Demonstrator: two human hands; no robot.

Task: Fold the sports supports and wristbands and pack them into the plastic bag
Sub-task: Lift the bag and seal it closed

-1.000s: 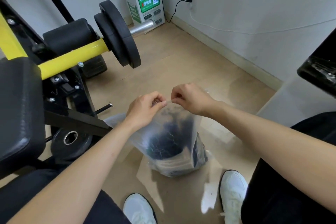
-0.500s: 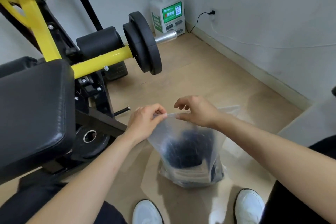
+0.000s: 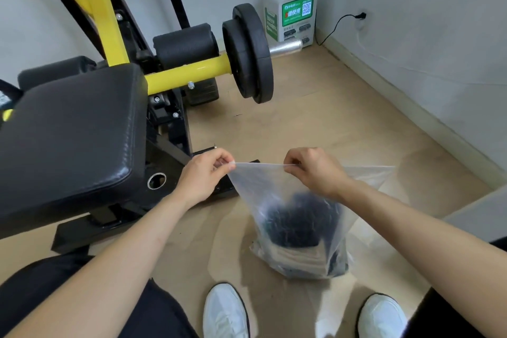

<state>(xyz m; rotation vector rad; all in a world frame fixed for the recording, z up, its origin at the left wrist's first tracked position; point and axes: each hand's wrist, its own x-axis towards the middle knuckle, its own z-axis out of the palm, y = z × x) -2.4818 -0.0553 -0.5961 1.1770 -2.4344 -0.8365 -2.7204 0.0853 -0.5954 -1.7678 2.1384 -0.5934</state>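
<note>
Left hand (image 3: 204,177) and right hand (image 3: 315,173) each pinch the top edge of the plastic bag (image 3: 274,189), pulling it taut. The bag stands on the floor (image 3: 315,123) with dark folded supports (image 3: 299,221) inside. Packing looks finished; the next move is likely pressing the mouth closed.

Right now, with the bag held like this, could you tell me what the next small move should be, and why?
Probably press the top edge shut along its length, if it has a seal, which I cannot tell. The left hand and right hand each pinch that edge, pulled taut between them, and the dark supports already sit low in the plastic bag.
</note>
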